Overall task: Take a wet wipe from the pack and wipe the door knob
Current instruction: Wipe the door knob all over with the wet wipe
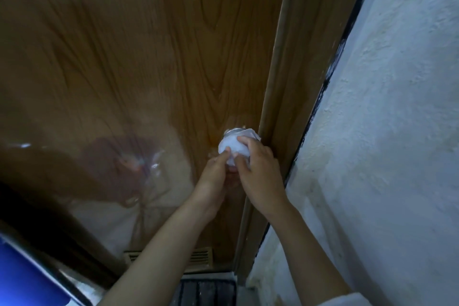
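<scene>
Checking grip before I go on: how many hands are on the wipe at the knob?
2. The left hand pinches the wet wipe from below-left; the right hand presses it from the right. The wipe covers the door knob, only its metal rim showing.

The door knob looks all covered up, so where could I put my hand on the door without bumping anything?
The wide wood door above and left of the door knob is bare. It is crowded at the knob: the wet wipe wraps it, with the left hand and right hand both on it, close beside the door frame.
</scene>
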`<state>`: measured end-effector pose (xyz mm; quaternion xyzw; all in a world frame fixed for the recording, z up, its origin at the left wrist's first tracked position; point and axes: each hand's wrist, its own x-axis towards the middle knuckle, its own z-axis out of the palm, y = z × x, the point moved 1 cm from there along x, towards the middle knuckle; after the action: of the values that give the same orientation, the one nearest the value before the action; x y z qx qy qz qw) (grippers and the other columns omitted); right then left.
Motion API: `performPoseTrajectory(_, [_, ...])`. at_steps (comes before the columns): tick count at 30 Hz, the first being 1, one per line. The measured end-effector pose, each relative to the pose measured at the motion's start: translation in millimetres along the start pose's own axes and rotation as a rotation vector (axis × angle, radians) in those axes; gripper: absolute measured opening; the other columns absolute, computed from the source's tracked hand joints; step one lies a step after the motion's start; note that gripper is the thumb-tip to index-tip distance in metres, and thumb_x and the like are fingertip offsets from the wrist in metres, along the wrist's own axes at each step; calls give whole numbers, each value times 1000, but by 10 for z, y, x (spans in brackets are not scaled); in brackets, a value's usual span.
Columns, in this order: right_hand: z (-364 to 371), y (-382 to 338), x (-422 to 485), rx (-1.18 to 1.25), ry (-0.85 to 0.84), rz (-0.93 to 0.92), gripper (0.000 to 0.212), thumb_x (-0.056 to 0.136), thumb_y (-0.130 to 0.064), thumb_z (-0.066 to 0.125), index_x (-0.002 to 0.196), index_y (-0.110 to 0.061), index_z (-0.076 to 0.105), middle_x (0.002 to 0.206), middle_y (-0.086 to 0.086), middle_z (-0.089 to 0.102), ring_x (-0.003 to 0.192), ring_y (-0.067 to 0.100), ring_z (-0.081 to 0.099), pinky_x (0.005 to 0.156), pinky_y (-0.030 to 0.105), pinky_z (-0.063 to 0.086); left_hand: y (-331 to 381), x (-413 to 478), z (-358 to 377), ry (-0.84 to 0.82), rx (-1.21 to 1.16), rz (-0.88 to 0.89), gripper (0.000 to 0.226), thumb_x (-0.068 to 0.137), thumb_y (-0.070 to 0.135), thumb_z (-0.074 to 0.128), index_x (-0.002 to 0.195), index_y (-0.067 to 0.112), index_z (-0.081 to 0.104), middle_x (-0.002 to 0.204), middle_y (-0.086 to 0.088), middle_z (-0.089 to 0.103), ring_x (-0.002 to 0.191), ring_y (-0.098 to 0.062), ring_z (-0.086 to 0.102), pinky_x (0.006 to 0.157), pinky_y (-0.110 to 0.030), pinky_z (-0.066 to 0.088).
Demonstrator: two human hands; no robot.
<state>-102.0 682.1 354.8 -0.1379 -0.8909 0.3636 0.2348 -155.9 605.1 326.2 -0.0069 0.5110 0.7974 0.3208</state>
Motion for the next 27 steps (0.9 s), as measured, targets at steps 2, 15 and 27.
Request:
performPoseTrajectory(2, [-9,5,8,13,-32,-19,38,96,-32,41,133,-25,44,136,3,50,120,17,47,99,42,46,51,16,24,-51,36,-21,44,91,41,48,122,10,56,106,-8,70,90,-16,69,61,-24,55])
performPoseTrajectory(15, [-63,62,82,386,-4,330,38,95,-28,46,131,-28,35,126,7,55,98,17,56,66,22,50,222,214,120,-343,-117,-346,51,82,33,58,127,11,49,97,-13,65,84,-22,65,74,-35,50])
performPoseTrajectory(27, [-274,-169,33,103,119,218,24,94,-23,46,117,-22,51,118,8,62,104,23,62,80,39,58,7,370,143,-452,-350,-185,30,84,28,53,92,7,72,82,-13,73,75,-20,71,64,-29,58])
